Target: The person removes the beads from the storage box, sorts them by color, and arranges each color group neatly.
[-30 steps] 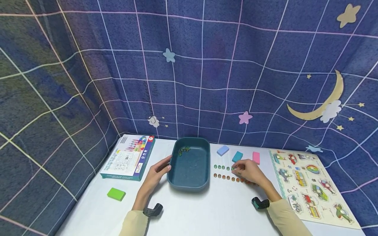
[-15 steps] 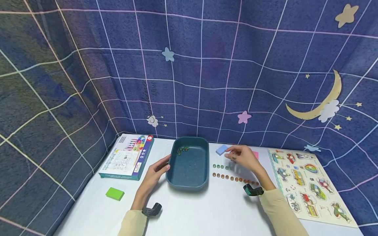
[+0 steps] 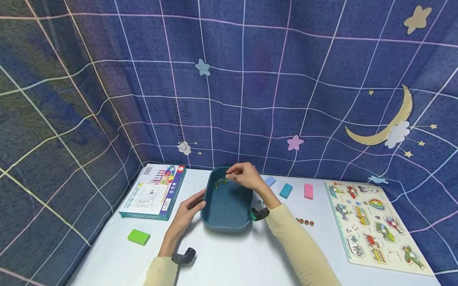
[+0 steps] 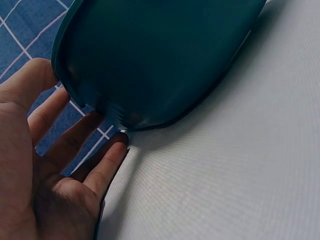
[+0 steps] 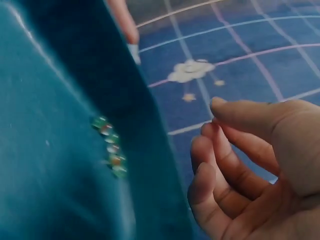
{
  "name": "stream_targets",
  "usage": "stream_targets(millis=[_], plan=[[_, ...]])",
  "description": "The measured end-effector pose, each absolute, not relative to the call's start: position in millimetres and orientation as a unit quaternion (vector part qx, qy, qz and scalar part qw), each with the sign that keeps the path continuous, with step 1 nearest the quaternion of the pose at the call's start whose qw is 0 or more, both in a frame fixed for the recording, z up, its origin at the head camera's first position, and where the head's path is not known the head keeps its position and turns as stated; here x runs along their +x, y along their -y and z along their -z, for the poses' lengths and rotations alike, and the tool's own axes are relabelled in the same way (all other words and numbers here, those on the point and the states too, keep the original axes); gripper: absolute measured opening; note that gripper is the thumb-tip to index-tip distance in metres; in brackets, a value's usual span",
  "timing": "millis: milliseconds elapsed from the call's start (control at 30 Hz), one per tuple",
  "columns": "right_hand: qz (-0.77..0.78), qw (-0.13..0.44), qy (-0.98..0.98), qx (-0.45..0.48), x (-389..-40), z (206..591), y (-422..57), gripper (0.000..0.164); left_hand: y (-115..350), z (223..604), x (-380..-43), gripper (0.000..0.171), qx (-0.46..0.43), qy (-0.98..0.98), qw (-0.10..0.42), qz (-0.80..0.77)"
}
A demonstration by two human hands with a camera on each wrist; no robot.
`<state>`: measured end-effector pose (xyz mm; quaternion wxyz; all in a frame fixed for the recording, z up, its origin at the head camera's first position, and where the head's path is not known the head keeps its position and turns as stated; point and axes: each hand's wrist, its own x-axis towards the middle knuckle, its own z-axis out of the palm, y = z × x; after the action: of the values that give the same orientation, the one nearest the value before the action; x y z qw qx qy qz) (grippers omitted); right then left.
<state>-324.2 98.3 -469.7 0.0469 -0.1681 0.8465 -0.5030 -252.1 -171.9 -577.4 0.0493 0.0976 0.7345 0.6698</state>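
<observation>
A dark teal plastic bin (image 3: 228, 212) stands on the white table. My left hand (image 3: 189, 208) rests along its left side, fingers fairly straight; the left wrist view has the thumb at the rim and fingertips against the outer wall. Several green glass marbles (image 5: 112, 150) lie clustered in the bin's far left corner. Over the bin's far part, close to them, is my right hand (image 3: 244, 175), its fingers loosely bent and nothing visible between thumb and fingertips. Right of the bin, a few orange marbles (image 3: 306, 222) show beyond my right sleeve, which hides most of both marble rows.
Blue (image 3: 270, 181), teal (image 3: 286, 190) and pink blocks (image 3: 308, 191) lie behind the rows. A picture puzzle board (image 3: 379, 228) occupies the right. Left of the bin are a flat box (image 3: 152, 190) and a green block (image 3: 138, 237). A patterned curtain (image 3: 229, 99) rises behind.
My right hand has left the green marble row, rising and moving left over the bin. A green marble stayed where its fingers had been. The left hand has kept its place.
</observation>
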Motion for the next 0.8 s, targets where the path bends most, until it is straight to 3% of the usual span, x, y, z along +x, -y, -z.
stream_targets(millis=[400, 800], plan=[[0.426, 0.101, -0.885, -0.158, -344.6, 502.7, -47.9, 0.014, 172.6, 577.1, -254.0, 0.054, 0.106, -0.729, 0.052, -0.674], [0.324, 0.085, -0.929, -0.156, -350.1, 514.2, -37.6, 0.015, 174.2, 578.3, -253.7, 0.054, 0.109, -0.732, 0.052, -0.67]])
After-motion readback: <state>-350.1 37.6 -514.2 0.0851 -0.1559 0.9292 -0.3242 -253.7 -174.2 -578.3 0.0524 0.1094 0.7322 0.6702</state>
